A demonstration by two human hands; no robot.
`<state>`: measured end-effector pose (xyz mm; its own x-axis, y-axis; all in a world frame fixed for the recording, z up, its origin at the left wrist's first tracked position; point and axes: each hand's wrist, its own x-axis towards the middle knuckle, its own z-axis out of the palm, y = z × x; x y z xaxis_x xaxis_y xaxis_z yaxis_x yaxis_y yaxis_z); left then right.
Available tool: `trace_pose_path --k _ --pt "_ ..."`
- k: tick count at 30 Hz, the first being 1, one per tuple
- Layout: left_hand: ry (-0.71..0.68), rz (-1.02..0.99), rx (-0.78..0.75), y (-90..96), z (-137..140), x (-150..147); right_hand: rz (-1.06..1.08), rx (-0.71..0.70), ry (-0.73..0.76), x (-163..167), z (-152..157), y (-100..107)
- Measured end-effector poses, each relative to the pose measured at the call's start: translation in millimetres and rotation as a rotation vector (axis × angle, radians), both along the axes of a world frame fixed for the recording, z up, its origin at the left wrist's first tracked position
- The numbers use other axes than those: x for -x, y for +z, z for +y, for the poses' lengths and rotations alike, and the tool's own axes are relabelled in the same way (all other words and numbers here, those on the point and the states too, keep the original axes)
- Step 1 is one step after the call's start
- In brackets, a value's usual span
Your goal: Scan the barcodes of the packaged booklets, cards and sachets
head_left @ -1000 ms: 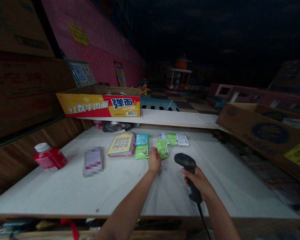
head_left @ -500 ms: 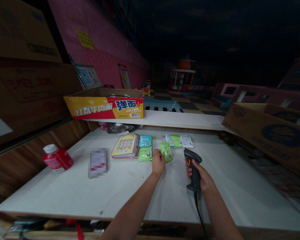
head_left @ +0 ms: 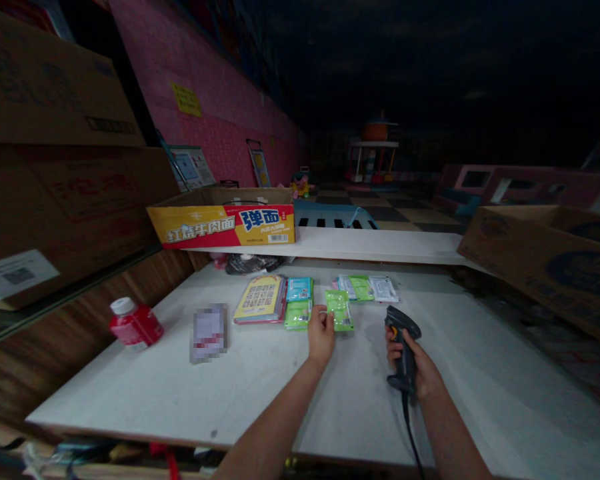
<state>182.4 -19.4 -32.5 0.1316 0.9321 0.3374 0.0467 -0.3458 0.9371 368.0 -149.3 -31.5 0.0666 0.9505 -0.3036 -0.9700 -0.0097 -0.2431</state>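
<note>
My right hand (head_left: 420, 363) is wrapped round the grip of a dark barcode scanner (head_left: 404, 350), its head tilted up to the left and its cable trailing off the front edge. In my left hand (head_left: 322, 337) is the left side of a green packet (head_left: 340, 310), pinched between the fingers just above the white tabletop (head_left: 260, 393). Left of that hand lie another green packet (head_left: 297, 315) and a blue packet (head_left: 299, 288), beside a stack of booklets with a yellow cover (head_left: 261, 298). Behind, a row of green and white packets (head_left: 363, 288) lies flat.
A red bottle with a white cap (head_left: 136, 325) and a blurred-out card (head_left: 209, 332) are at the left. An open noodle carton (head_left: 225, 225) sits on the raised white ledge (head_left: 370, 244). Brown cartons (head_left: 70, 193) stack at left; another open carton (head_left: 540, 247) is at right.
The whole view has shifted, so the table things appear farther right and slightly lower. The green packet in my left hand has turned more upright and flat toward me. The scanner stays in my right hand.
</note>
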Motion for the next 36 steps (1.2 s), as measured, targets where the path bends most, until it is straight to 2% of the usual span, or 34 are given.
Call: trace_pose_path --k 4,9,14,17,19,23,25,29,31,36 --pt "0.101 0.043 0.014 13.8 13 36 0.01 -0.002 -0.005 2 -1 3" --pt "0.271 0.434 -0.039 44.3 30 76 0.02 0.018 0.006 3 -1 7" --pt "0.327 0.89 -0.043 67.7 30 75 0.014 0.017 -0.001 4 -3 9" --pt "0.373 1.141 -0.126 73.9 27 70 0.005 0.028 -0.011 5 -4 11" --pt "0.381 1.217 -0.202 75.1 26 69 -0.005 0.033 -0.013 6 -4 12" --pt "0.39 1.27 -0.279 69.8 22 72 -0.036 0.023 -0.005 6 -5 12" --pt "0.348 1.272 -0.342 62.1 19 73 -0.048 0.016 -0.007 7 -5 12" --pt "0.08 1.187 -0.519 37.5 14 75 -0.039 0.023 -0.012 7 -5 12" --pt "-0.011 1.147 -0.56 25.1 13 75 -0.028 0.042 -0.012 7 -5 13" --pt "0.001 1.13 -0.549 8.6 15 76 -0.029 0.023 -0.002 4 -6 11"
